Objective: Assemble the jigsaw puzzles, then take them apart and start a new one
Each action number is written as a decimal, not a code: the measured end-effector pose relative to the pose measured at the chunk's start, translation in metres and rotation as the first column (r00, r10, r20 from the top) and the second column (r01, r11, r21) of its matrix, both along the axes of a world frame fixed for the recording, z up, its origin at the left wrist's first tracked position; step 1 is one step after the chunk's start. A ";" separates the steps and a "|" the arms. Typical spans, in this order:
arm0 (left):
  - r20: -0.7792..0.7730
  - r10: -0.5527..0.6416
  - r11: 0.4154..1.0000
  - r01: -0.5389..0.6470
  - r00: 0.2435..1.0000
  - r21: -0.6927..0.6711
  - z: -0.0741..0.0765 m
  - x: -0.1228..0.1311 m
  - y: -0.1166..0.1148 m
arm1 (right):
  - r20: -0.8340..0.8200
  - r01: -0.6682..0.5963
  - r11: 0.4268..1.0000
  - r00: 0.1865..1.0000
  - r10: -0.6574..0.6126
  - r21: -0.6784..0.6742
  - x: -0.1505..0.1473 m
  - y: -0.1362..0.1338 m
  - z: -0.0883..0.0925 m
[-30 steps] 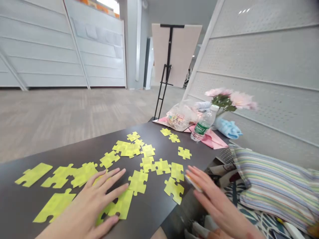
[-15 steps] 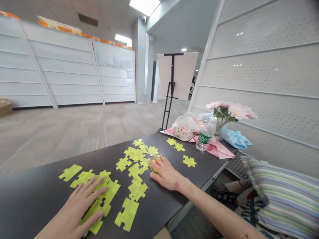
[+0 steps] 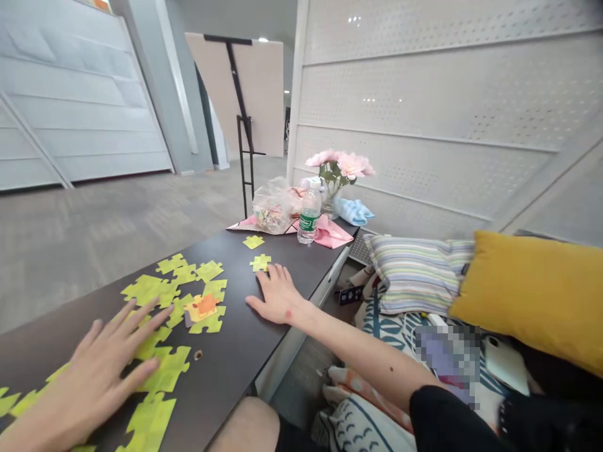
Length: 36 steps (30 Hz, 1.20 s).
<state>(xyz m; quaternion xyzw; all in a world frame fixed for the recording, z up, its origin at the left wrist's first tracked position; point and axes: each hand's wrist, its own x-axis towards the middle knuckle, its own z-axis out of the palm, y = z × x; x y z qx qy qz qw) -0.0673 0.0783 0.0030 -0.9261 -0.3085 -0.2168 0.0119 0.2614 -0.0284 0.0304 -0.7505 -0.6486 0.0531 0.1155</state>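
Dark table (image 3: pixel 245 339); left hand (image 3: pixel 101 370) part-hides puzzle pieces (image 3: pixel 170 369).

2 hands (image 3: pixel 106 364) (image 3: pixel 276 295), 10+ yel. puzzle pcs (image 3: pixel 172 370), 1 pic-side-up pc (image 3: pixel 203 308), 1 btl (image 3: pixel 308 216), 1 easel (image 3: pixel 238 88)

Puzzle pieces (image 3: pixel 172 370) on table (image 3: pixel 235 351), mostly at left.
At far end of table: bag (image 3: pixel 272 207) left of bottle (image 3: pixel 309 216), vase (image 3: pixel 330 196) behind bottle, towel (image 3: pixel 354 212) right of vase; easel (image 3: pixel 240 88) beyond table, pillows (image 3: pixel 532 295) to right.
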 end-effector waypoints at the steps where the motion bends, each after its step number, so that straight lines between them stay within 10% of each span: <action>1: -0.003 0.022 0.999 -0.022 1.000 -0.026 0.004 0.009 0.021 | -0.021 -0.008 1.000 1.000 0.009 0.030 -0.009 0.002 0.000; 7: -0.277 0.225 0.925 -0.294 0.934 -0.240 0.011 0.068 0.135 | -0.093 -0.185 0.982 0.978 0.187 0.035 -0.027 0.020 -0.006; 11: -0.341 0.173 0.917 -0.278 0.924 -0.286 -0.003 0.073 0.153 | -0.091 -0.268 0.963 0.959 0.270 0.028 -0.018 0.033 -0.006; 16: -0.373 0.130 0.912 -0.258 0.919 -0.317 0.003 0.030 0.119 | -0.096 -0.130 0.991 0.987 0.127 -0.026 0.007 0.087 0.014; 22: -0.375 0.220 0.882 -0.348 0.901 -0.318 0.025 -0.024 0.067 | -0.130 -0.286 0.955 0.953 0.275 -0.079 -0.008 0.152 0.006; 30: -0.356 0.176 0.910 -0.289 0.918 -0.297 0.044 -0.069 -0.025 | -0.173 -0.642 0.761 0.743 0.647 0.088 -0.031 0.124 0.011; 36: -0.315 0.061 0.910 -0.182 0.947 -0.372 0.038 -0.048 -0.073 | -0.199 -0.631 0.776 0.761 0.618 -0.007 -0.030 0.080 0.022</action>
